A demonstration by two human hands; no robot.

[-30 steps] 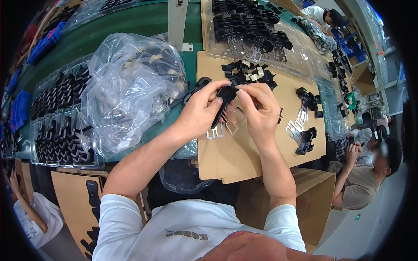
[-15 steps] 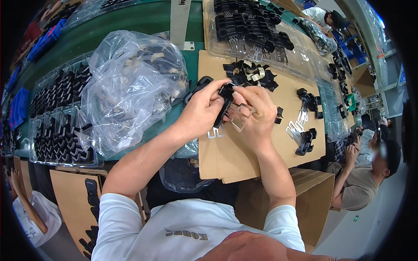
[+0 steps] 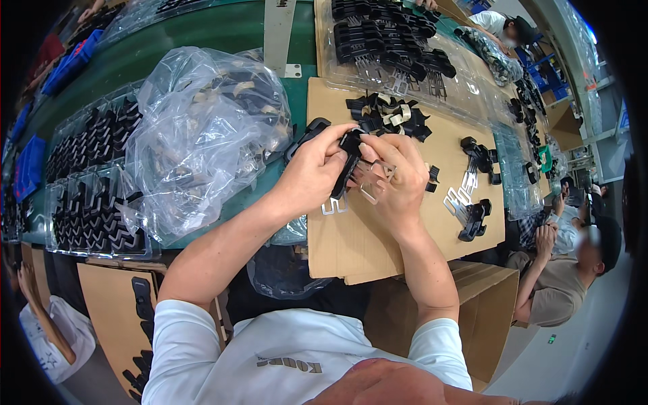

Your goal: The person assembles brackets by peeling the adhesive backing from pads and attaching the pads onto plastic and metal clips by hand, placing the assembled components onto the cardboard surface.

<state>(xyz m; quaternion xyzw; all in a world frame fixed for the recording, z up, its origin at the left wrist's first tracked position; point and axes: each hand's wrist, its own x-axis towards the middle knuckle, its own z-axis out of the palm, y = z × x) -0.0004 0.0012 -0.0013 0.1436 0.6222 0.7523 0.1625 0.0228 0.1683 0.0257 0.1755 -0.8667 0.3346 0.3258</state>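
Between my hands, above the cardboard sheet (image 3: 351, 250), is a black plastic part (image 3: 347, 162) with a bent, slotted metal bracket (image 3: 373, 181) sticking out of it. My left hand (image 3: 312, 172) grips the part's left side, thumb and fingers pressed on it. My right hand (image 3: 399, 172) pinches its upper end, with the bracket below the fingers. Small black pieces with beige pads (image 3: 395, 115) lie in a pile just beyond. To the right on the cardboard rest several black parts with metal brackets (image 3: 476, 219). Another black part (image 3: 310, 135) sits behind my left hand.
A clear plastic bag (image 3: 202, 148) of padded pieces bulges at left, beside trays of black parts (image 3: 94, 216). A clear tray (image 3: 391, 50) of bracketed parts stands at the back. A metal post (image 3: 277, 34) rises behind. An open carton (image 3: 482, 297) is at lower right; co-workers sit around.
My hands stay in nearly the same place on the part, with only a slight shift of the right fingers and bracket. At right, a co-worker's hands have moved a little.
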